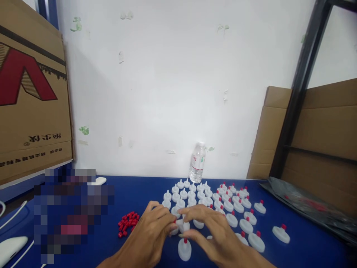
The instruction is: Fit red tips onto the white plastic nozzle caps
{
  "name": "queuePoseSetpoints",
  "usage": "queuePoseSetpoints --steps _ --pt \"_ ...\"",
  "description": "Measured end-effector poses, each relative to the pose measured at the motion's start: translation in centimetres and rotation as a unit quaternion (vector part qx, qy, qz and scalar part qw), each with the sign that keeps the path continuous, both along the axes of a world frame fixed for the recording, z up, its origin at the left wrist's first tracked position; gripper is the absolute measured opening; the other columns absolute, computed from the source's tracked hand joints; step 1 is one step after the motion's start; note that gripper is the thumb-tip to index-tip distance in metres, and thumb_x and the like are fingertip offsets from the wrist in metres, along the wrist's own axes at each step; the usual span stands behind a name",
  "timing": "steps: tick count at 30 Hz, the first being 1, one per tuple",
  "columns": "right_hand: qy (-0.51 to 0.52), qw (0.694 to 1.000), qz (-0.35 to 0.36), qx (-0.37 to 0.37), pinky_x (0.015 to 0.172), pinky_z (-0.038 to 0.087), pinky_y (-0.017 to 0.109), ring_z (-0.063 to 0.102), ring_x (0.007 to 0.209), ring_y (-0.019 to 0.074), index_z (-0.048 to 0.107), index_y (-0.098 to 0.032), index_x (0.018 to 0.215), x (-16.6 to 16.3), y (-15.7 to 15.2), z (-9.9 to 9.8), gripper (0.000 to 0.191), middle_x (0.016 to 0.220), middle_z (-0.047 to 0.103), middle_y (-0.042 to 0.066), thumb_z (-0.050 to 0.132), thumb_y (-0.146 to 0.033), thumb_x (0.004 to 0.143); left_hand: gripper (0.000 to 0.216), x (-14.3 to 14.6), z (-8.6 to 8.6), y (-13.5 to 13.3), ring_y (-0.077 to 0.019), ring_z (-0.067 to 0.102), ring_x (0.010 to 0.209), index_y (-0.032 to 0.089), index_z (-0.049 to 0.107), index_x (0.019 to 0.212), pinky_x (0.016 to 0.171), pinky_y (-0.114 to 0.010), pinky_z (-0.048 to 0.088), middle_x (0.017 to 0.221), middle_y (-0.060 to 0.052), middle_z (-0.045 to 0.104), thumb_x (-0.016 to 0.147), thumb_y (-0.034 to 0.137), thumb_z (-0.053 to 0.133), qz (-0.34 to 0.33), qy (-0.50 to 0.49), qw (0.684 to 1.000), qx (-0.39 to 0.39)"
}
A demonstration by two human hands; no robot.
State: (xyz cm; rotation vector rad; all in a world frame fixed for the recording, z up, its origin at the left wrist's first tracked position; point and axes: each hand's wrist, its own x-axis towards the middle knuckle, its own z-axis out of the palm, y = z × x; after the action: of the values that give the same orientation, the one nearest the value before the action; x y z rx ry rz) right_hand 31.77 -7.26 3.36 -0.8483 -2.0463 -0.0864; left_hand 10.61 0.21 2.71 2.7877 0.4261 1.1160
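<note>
Your two hands meet straight toward you from the water bottle [197,162], low over the blue table [139,190]. Your right hand [212,232] has its thumb and fingers closed round a white nozzle cap [182,226]. Your left hand [152,232] has its fingertips pinched together on what looks like a red tip [175,222], though only a speck of red shows between them.

The relation that matters is this one. The red tip lies just to the left of the white nozzle cap, at about the same height. Your fingers cover the gap, so you cannot tell whether the two already touch. The spout's axis is also hidden, so it is unclear whether it stands upright or leans toward your left hand.

Nearer you than the bottle and off to its left lies the loose heap of red tips [128,222], closer to your left hand. Directly in front of the bottle stand bare white caps [185,193]. To the bottle's right, toward you, stand caps with red tips on [237,203], closer to your right hand. One more red-tipped cap [184,250] stands closest to you, just below your fingertips.
</note>
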Motion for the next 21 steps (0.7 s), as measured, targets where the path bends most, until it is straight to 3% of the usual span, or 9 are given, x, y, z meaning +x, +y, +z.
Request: queuePoseSetpoints --steps 4,8,11,14,18,21 --pt "0.006 1.0 0.008 0.009 0.09 0.057 0.027 0.072 0.101 0.0167 0.057 -0.028 0.113 -0.3 -0.2 0.6 0.017 0.112 0.075 0.003 0.065 -0.026 0.098 0.027 -0.3 0.6 -0.3 -0.0141 0.047 0.072 0.021 0.052 0.084 0.076 -0.032 0.036 0.077 0.002 0.056 0.106 0.02 0.036 -0.016 -0.003 0.999 -0.028" --pt "-0.097 0.995 -0.021 -0.008 0.095 0.055 0.033 0.067 0.111 0.0196 0.058 -0.026 0.115 0.4 0.0 1.6 0.019 0.12 0.069 0.006 0.058 -0.016 0.099 0.017 -0.8 1.6 0.4 -0.0164 0.051 0.085 0.023 0.059 0.103 0.084 -0.035 0.035 0.092 0.0 0.063 0.105 0.023 0.043 0.017 0.048 0.999 -0.004" --pt "-0.131 0.986 -0.098 -0.018 0.086 0.056 0.035 0.066 0.103 0.0209 0.062 -0.025 0.115 2.4 0.8 2.1 0.023 0.122 0.061 0.01 0.047 -0.014 0.1 0.018 -1.6 2.1 1.6 -0.0195 0.052 0.094 0.023 0.06 0.111 0.086 -0.038 0.036 0.102 -0.002 0.064 0.104 0.023 0.043 0.068 0.072 0.995 0.019" --pt "-0.064 0.979 -0.192 -0.034 0.082 0.056 0.037 0.067 0.096 0.0207 0.062 -0.024 0.119 5.5 2.2 2.5 0.028 0.117 0.06 0.01 0.038 -0.022 0.104 0.021 -2.8 2.4 2.8 -0.0214 0.052 0.094 0.021 0.061 0.094 0.091 -0.042 0.037 0.096 -0.004 0.062 0.102 0.023 0.041 0.116 0.12 0.986 0.025" --pt "-0.02 0.946 -0.316 -0.072 0.102 0.049 0.045 0.062 0.119 0.0269 0.062 -0.023 0.126 9.8 4.1 2.4 0.039 0.126 0.065 0.011 0.031 -0.039 0.108 0.026 -4.0 2.6 3.8 -0.024 0.053 0.095 0.021 0.059 0.085 0.1 -0.05 0.036 0.092 -0.005 0.062 0.101 0.025 0.038 0.148 0.217 0.964 0.037" --pt "-0.043 0.928 -0.351 -0.12 0.111 0.042 0.05 0.059 0.126 0.0315 0.064 -0.018 0.128 12.0 5.1 1.8 0.053 0.131 0.067 0.014 0.026 -0.049 0.107 0.027 -4.2 2.8 4.1 -0.0262 0.054 0.102 0.021 0.06 0.089 0.102 -0.05 0.036 0.096 -0.006 0.064 0.101 0.025 0.037 0.158 0.237 0.958 0.036"
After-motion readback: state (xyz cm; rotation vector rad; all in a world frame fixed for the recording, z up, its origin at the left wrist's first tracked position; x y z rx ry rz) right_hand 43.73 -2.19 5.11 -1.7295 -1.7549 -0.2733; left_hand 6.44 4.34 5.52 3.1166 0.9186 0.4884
